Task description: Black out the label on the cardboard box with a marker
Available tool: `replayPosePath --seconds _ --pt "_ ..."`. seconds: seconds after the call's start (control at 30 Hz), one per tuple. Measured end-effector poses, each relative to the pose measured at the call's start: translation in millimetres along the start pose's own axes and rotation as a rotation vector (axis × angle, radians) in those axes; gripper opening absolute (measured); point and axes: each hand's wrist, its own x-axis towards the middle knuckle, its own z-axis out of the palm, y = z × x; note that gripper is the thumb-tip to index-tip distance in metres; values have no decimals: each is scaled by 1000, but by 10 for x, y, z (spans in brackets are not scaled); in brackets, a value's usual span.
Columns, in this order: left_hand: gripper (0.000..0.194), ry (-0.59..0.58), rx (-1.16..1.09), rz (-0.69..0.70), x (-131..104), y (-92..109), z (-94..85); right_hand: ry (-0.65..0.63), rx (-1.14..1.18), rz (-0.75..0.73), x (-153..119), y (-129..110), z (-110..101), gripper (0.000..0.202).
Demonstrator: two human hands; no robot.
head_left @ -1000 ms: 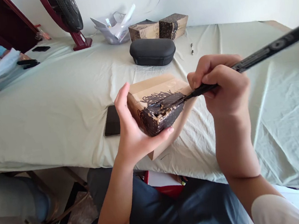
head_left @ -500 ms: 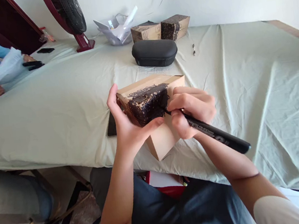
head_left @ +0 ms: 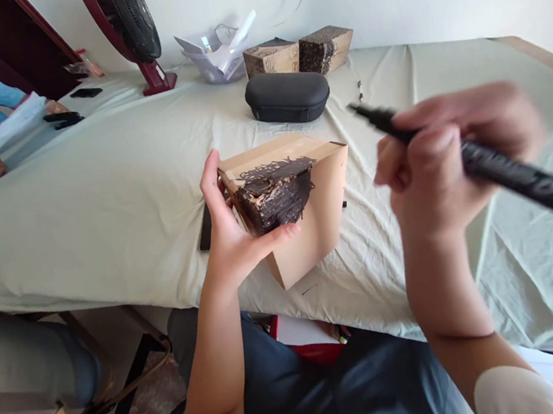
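A tan cardboard box is tilted over the near edge of the cloth-covered table, one corner covered in dense black scribble. My left hand grips that box at its left end, thumb along the scribbled face and fingers partly hidden behind. Up and to the right of the box, my right hand is closed round a black marker, whose tip points up and left, away from the cardboard. The right hand is a little blurred.
Behind the box lies a black zip case, with two scribbled boxes beyond. A clear basket and a fan stand at the back. A dark phone is partly under my left hand. At left, a person in blue holds papers.
My right hand has lifted the marker off the box and moved it right and up. The box has tilted slightly in my left hand, which has barely shifted.
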Motion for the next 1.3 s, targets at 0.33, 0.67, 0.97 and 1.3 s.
replayPosePath --seconds 0.33,0.67,0.97,1.3 --pt "154 -35 58 231 109 -567 -214 -331 -85 942 -554 1083 -873 30" --pt "150 -45 -15 265 97 -644 -190 -961 -886 900 -782 1289 -1242 2" --pt "156 -57 -1 213 80 -679 -174 -1035 -908 757 -852 1332 -1092 16" --pt "155 -31 21 148 71 -649 -170 -963 -909 505 -1183 1398 -724 46"
